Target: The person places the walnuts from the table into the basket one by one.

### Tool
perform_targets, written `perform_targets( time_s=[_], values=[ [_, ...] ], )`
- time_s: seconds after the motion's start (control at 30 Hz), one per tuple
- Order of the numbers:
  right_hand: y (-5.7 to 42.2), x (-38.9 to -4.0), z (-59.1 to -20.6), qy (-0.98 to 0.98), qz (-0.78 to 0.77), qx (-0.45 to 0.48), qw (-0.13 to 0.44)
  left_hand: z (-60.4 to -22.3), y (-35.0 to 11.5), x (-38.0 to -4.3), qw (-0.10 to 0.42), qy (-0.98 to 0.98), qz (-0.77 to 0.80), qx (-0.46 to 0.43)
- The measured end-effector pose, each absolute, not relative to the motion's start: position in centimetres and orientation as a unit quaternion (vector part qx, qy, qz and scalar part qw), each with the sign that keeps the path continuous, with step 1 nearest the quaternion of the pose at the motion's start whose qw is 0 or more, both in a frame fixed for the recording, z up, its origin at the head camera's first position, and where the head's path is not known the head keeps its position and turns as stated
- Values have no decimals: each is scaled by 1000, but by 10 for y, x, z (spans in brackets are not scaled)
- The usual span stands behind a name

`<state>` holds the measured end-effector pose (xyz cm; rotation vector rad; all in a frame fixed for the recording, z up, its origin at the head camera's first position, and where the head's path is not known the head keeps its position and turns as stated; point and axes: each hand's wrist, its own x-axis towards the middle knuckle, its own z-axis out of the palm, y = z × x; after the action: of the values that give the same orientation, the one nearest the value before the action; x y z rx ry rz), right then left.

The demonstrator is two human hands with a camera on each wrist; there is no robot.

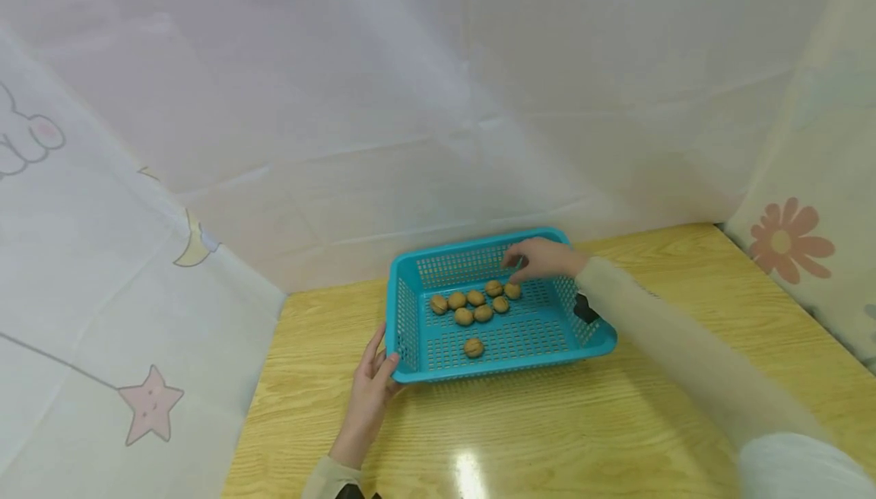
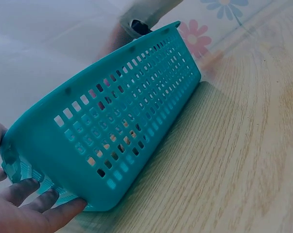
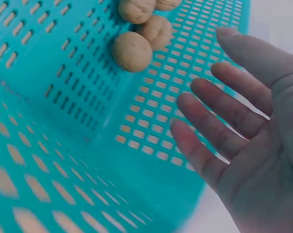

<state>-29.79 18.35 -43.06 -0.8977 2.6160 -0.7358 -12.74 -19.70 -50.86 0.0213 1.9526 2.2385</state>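
Observation:
A blue plastic basket [image 1: 541,335] with slotted walls holds several walnuts [image 1: 483,313], most of them grouped toward the back and middle. One walnut [image 1: 474,347] lies apart near the front wall. At the front left corner my left hand [image 1: 372,389] grips the basket, thumb on the rim and fingers against the end wall [image 2: 49,145]. My right hand [image 1: 544,258] reaches in over the back right part of the basket, beside the rightmost walnut [image 1: 512,290]. In the right wrist view its fingers [image 3: 219,109] are spread and the palm is bare, with walnuts [image 3: 131,52] beyond the fingertips.
The basket is at the back of a wooden table [image 1: 328,339], close to a pale cloth backdrop [image 1: 328,202]. More cloth with printed stars and flowers hangs at the left and right sides. My right sleeve [image 1: 691,358] crosses above the table's right part.

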Motion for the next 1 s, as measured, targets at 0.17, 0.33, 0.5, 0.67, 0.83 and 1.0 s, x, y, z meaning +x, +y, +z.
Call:
perform_targets(
  time_s=[0.17,0.33,0.5,0.67,0.83,1.0],
  values=[
    [195,-288,-411,904,-262,-314,126,-508,-197,-128,79,658,749,12],
    [210,-277,-395,904,-256,-326,101,-508,-196,-128,74,662,746,10],
    [228,-265,-387,906,-246,-340,55,-507,-196,-126,76,660,747,8],
    [248,-253,-385,911,-244,-329,43,-507,-195,-124,75,658,749,14],
    [266,-241,-385,915,-247,-316,38,-504,-194,-125,74,659,749,15],
    [285,-223,-390,929,-238,-281,30,-500,-193,-126,73,665,743,16]
  ],
)
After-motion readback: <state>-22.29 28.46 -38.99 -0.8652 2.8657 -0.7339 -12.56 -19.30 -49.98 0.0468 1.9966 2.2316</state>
